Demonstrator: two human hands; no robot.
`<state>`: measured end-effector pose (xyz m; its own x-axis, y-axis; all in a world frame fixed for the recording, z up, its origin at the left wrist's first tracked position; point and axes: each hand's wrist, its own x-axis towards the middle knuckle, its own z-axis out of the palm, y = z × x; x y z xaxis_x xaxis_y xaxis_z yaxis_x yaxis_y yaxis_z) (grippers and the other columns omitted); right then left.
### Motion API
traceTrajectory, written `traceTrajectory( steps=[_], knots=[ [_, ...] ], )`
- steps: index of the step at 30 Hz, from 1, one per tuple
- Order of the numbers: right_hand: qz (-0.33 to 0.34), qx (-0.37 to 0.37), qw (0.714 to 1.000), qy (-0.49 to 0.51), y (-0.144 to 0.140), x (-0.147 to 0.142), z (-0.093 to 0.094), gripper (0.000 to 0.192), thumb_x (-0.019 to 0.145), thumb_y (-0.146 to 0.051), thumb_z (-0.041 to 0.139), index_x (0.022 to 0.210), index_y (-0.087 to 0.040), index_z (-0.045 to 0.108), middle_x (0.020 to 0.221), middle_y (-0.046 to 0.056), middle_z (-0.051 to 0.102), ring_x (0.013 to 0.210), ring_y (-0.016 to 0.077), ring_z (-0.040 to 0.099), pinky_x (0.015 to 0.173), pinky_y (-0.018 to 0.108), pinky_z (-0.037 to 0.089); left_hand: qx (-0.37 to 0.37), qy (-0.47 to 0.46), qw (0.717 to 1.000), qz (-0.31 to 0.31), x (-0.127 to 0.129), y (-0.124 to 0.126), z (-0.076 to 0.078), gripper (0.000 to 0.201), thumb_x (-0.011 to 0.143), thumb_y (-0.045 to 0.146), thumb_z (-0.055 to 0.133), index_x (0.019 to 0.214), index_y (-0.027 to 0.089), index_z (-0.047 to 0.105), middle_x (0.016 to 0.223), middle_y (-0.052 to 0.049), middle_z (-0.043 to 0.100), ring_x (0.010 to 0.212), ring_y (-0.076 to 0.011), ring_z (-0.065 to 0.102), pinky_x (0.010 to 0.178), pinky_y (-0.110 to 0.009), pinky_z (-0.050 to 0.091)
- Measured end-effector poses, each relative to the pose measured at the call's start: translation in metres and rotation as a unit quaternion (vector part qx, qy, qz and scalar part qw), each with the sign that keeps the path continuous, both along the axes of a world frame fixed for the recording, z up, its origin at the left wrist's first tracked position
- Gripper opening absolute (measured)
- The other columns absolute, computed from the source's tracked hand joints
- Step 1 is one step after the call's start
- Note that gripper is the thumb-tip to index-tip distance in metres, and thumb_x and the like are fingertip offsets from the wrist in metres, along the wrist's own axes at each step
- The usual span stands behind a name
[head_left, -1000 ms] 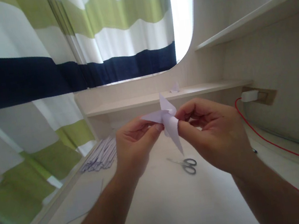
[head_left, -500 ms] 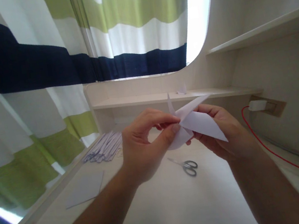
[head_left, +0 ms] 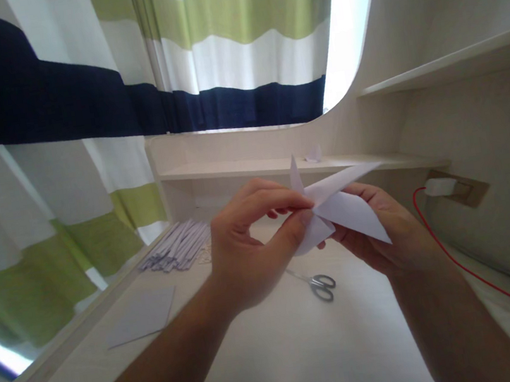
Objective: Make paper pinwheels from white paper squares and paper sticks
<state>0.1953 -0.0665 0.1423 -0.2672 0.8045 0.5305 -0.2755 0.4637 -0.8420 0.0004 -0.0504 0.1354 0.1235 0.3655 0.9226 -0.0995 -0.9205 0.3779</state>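
Observation:
Above the desk, both hands hold a folded white paper crane with pointed ends and spread wing-like flaps. My left hand is closed, its thumb and forefinger pinching the paper near its centre. From the other side, my right hand grips the paper with its fingers behind and beneath; the broad right flap covers part of those fingers. One narrow point of paper sticks up by the left fingertips. Scissors with dark handles lie on the desk below the hands, blades pointing away to the left.
A pile of thin white paper strips lies at the back left. Nearer, a flat white sheet rests on the desk. A small white folded paper stands on the back shelf. At right, a red cable runs from a white plug.
The view has tilted slightly. Both hands keep their hold on the paper, which sits a little farther right, with its upright point showing wider and the long upper flap lying flatter.

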Motion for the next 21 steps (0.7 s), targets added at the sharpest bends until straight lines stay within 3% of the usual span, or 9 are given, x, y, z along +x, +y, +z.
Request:
traceTrajectory(
  steps=[7,21],
  knots=[
    [-0.025,-0.019,1.0,-0.001,-0.0001,-0.0009,0.0003,0.021,0.08,-0.038,0.09,0.088,-0.022,0.079,0.079,0.003,0.074,0.065,0.0165,0.068,0.061,0.03,0.062,0.026,-0.006,0.999,0.04,0.0016,0.001,0.0017,0.015,0.091,0.016,0.078,0.098,0.028,0.083,0.094,-0.003,0.077,0.085,-0.018,0.068,0.075,-0.033,0.056],
    [-0.021,-0.026,0.999,0.024,0.001,-0.0026,-0.0008,0.018,0.076,-0.031,0.092,0.086,-0.021,0.081,0.077,0.002,0.077,0.064,0.0149,0.069,0.062,0.028,0.061,0.035,0.001,0.998,0.048,0.0016,0.0019,0.0031,0.014,0.09,0.016,0.079,0.097,0.027,0.083,0.091,-0.002,0.077,0.082,-0.0174,0.069,0.074,-0.032,0.057]
  ],
)
